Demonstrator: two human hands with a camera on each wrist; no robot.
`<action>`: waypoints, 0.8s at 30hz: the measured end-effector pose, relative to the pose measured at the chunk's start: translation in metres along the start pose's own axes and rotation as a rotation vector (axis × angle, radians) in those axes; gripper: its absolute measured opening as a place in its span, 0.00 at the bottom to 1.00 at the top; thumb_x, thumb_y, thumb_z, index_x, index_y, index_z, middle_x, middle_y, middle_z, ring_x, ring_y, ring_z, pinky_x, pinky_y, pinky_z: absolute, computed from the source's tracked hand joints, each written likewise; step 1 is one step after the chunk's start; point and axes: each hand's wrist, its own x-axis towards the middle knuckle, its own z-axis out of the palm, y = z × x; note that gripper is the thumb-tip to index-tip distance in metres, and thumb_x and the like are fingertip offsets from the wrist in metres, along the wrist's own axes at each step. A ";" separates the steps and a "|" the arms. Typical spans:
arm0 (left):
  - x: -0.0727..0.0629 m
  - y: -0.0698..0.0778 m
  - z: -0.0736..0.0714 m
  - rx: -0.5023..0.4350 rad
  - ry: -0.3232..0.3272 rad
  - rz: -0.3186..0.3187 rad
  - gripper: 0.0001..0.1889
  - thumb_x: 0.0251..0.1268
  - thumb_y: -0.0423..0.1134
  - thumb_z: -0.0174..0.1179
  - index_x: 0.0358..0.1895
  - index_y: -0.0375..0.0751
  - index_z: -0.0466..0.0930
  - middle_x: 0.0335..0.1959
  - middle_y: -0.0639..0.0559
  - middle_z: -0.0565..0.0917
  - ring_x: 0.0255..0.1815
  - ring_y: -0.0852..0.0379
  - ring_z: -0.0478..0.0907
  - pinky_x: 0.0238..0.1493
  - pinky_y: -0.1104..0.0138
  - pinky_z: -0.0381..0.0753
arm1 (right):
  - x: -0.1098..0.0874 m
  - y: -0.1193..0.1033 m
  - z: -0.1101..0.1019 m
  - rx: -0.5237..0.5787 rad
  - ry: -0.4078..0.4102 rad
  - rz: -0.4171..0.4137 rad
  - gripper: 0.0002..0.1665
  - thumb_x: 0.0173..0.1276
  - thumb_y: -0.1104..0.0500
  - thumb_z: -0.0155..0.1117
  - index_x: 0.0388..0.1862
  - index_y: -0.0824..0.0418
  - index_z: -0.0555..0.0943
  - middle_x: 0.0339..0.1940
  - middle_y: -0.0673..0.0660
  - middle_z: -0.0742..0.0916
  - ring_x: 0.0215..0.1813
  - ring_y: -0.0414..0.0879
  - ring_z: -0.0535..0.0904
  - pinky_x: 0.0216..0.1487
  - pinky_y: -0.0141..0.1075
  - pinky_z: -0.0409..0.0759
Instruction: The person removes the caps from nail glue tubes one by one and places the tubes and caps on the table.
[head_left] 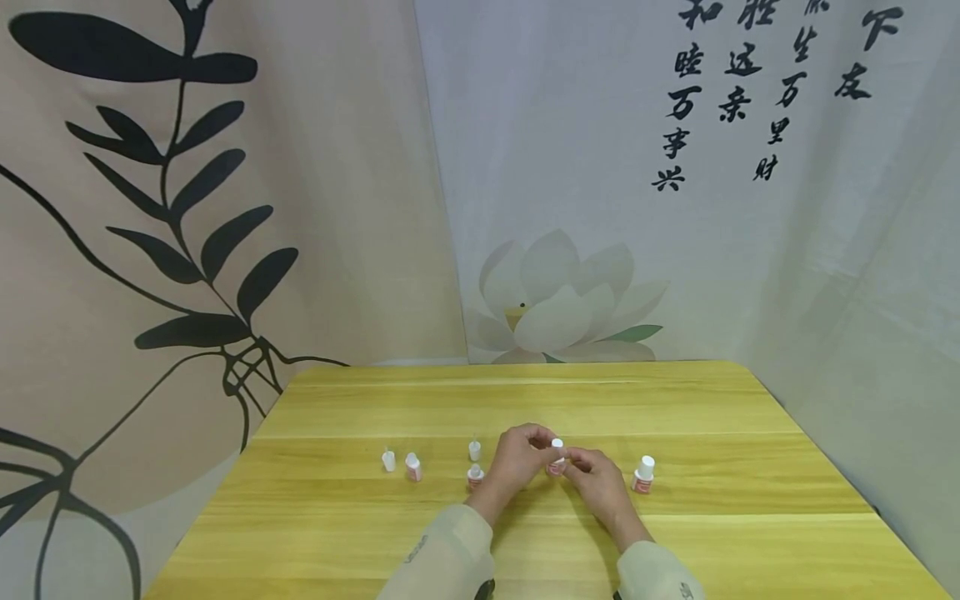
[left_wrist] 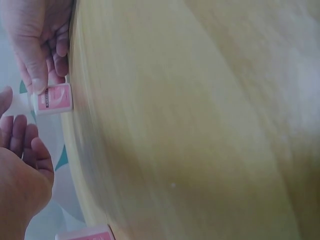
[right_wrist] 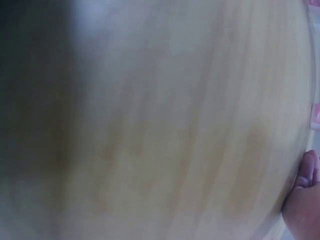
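Observation:
Near the table's middle, a small white bottle with a pink label stands upright between my hands. My right hand grips its body, thumb on the label in the left wrist view. My left hand has its thumb and forefinger at the white cap, pinching it from the left. Behind my left wrist sits a similar bottle without its cap. A loose white cap, thin stem upward, is just beyond it. To the right of my right hand stands a capped bottle.
Farther left on the wooden table are another small bottle and another upturned white cap. A printed cloth backdrop hangs behind the table's far edge.

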 end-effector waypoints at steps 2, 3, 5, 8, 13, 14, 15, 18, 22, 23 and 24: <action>-0.001 0.000 0.000 -0.003 0.003 0.001 0.08 0.56 0.41 0.74 0.34 0.46 0.85 0.31 0.59 0.82 0.36 0.61 0.76 0.38 0.66 0.77 | 0.000 0.000 0.000 -0.004 0.003 -0.006 0.10 0.68 0.56 0.67 0.46 0.55 0.88 0.52 0.58 0.83 0.54 0.55 0.78 0.55 0.56 0.74; -0.001 0.001 0.000 -0.006 0.004 0.001 0.08 0.56 0.41 0.74 0.34 0.46 0.85 0.31 0.59 0.82 0.36 0.61 0.76 0.38 0.66 0.77 | 0.000 -0.001 0.000 -0.006 0.003 -0.005 0.10 0.69 0.56 0.67 0.46 0.54 0.88 0.52 0.58 0.83 0.54 0.55 0.78 0.55 0.56 0.74; -0.001 0.000 0.000 -0.011 0.000 0.003 0.09 0.56 0.41 0.74 0.35 0.45 0.84 0.31 0.59 0.82 0.36 0.61 0.77 0.38 0.66 0.78 | 0.000 -0.001 0.000 -0.005 -0.002 0.001 0.10 0.69 0.55 0.67 0.46 0.54 0.88 0.52 0.58 0.83 0.54 0.55 0.78 0.56 0.56 0.74; -0.001 0.000 -0.001 -0.013 -0.019 0.003 0.11 0.57 0.42 0.73 0.40 0.43 0.85 0.33 0.60 0.82 0.38 0.61 0.77 0.40 0.66 0.78 | -0.001 -0.001 0.000 -0.010 -0.012 0.003 0.10 0.69 0.55 0.67 0.47 0.53 0.87 0.54 0.58 0.83 0.55 0.55 0.77 0.56 0.57 0.74; -0.001 0.002 -0.003 0.012 -0.044 0.023 0.11 0.60 0.41 0.72 0.44 0.43 0.87 0.37 0.60 0.82 0.42 0.59 0.77 0.42 0.65 0.78 | -0.001 -0.002 0.000 -0.019 -0.028 0.002 0.10 0.69 0.55 0.66 0.47 0.52 0.87 0.57 0.59 0.82 0.57 0.56 0.77 0.57 0.59 0.73; -0.001 0.002 -0.003 0.019 -0.044 0.026 0.10 0.60 0.41 0.72 0.43 0.44 0.87 0.37 0.60 0.82 0.42 0.59 0.77 0.42 0.65 0.78 | -0.001 -0.002 0.000 -0.019 -0.028 -0.001 0.09 0.69 0.55 0.66 0.46 0.52 0.88 0.57 0.59 0.82 0.57 0.56 0.77 0.57 0.59 0.72; -0.001 0.002 -0.004 0.024 -0.042 0.031 0.09 0.60 0.41 0.71 0.42 0.45 0.87 0.37 0.60 0.82 0.42 0.59 0.76 0.42 0.65 0.78 | -0.001 -0.002 0.000 -0.018 -0.027 -0.001 0.09 0.69 0.56 0.66 0.46 0.52 0.88 0.57 0.59 0.82 0.57 0.56 0.77 0.58 0.58 0.72; -0.001 0.002 -0.003 0.036 -0.031 0.043 0.07 0.60 0.40 0.71 0.40 0.45 0.87 0.36 0.60 0.82 0.41 0.60 0.76 0.42 0.65 0.78 | -0.001 -0.002 0.000 -0.015 -0.026 0.001 0.09 0.69 0.56 0.66 0.46 0.52 0.88 0.57 0.59 0.82 0.57 0.56 0.77 0.57 0.58 0.72; -0.002 0.003 -0.002 0.026 -0.003 0.050 0.06 0.59 0.39 0.72 0.38 0.44 0.86 0.33 0.60 0.82 0.39 0.60 0.76 0.41 0.66 0.78 | -0.002 -0.003 -0.001 -0.003 -0.028 0.014 0.10 0.69 0.54 0.67 0.48 0.51 0.87 0.58 0.59 0.81 0.58 0.56 0.76 0.57 0.58 0.73; -0.001 0.004 -0.001 0.016 0.006 0.044 0.06 0.59 0.39 0.72 0.37 0.44 0.86 0.33 0.60 0.82 0.39 0.61 0.76 0.41 0.66 0.77 | -0.002 -0.003 -0.001 0.000 -0.030 0.018 0.11 0.69 0.53 0.67 0.48 0.52 0.87 0.58 0.59 0.81 0.57 0.55 0.76 0.57 0.58 0.73; -0.001 0.004 -0.001 0.005 0.015 0.043 0.06 0.59 0.39 0.72 0.37 0.44 0.86 0.33 0.60 0.82 0.39 0.61 0.76 0.40 0.66 0.77 | -0.002 -0.002 -0.001 0.001 -0.030 0.018 0.12 0.69 0.52 0.67 0.48 0.52 0.87 0.57 0.59 0.81 0.57 0.55 0.76 0.56 0.57 0.73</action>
